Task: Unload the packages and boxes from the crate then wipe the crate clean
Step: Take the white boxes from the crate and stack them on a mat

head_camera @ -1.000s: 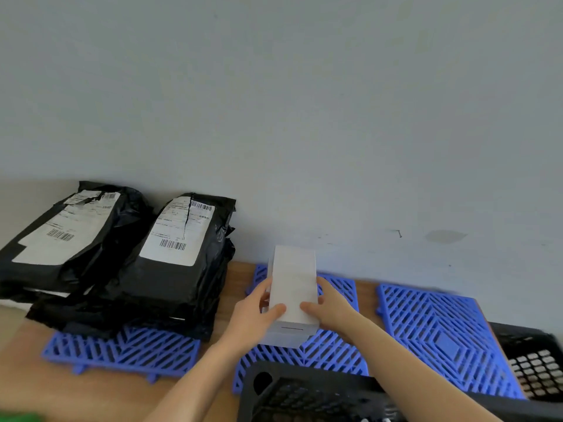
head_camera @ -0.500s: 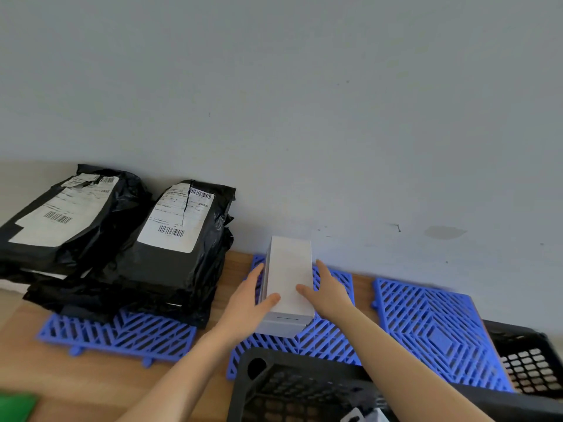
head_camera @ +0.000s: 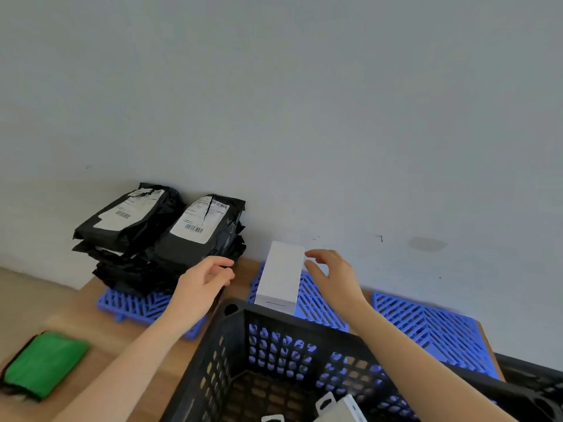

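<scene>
Released, the left grip (head_camera: 202, 284) and right grip (head_camera: 333, 277) flank a white box (head_camera: 280, 272). Beneath them, blue grid mats (head_camera: 426, 327) cover the wooden counter (head_camera: 100, 324); a grey wall (head_camera: 304, 117) stands ahead.

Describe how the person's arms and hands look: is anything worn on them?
Both forearms are bare as far as the frame shows: no sleeves. The left hand and the right hand wear no gloves, and no ring, watch or bracelet is visible.

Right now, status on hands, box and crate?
Hands: left hand open, right hand open beside white box. It sits on middle blue mat. In black crate, small packages left. Nothing blocking.
</scene>
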The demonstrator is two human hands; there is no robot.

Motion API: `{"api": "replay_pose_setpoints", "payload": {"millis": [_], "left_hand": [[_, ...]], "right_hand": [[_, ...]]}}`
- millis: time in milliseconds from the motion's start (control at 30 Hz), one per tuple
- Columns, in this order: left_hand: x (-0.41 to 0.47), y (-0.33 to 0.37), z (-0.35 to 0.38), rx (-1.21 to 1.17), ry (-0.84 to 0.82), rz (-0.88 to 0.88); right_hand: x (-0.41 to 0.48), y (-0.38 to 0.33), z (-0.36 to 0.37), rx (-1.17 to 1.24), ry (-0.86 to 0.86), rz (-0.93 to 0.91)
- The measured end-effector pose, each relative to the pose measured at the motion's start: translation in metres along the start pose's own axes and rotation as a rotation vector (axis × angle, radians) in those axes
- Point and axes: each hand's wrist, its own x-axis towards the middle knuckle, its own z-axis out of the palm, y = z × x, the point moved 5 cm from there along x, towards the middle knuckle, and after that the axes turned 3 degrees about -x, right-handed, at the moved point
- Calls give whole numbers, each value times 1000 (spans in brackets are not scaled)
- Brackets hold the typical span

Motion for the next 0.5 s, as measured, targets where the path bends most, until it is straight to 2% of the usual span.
{"api": "replay_pose_setpoints", "payload": {"millis": [233, 500], "left_hand": [[-120, 45, 3, 89, 239, 15], [-234, 80, 37, 193, 322, 43]], "right_hand": [[-61, 0, -52, 51, -100, -181], [-125, -13, -83, 23, -196, -278]]}}
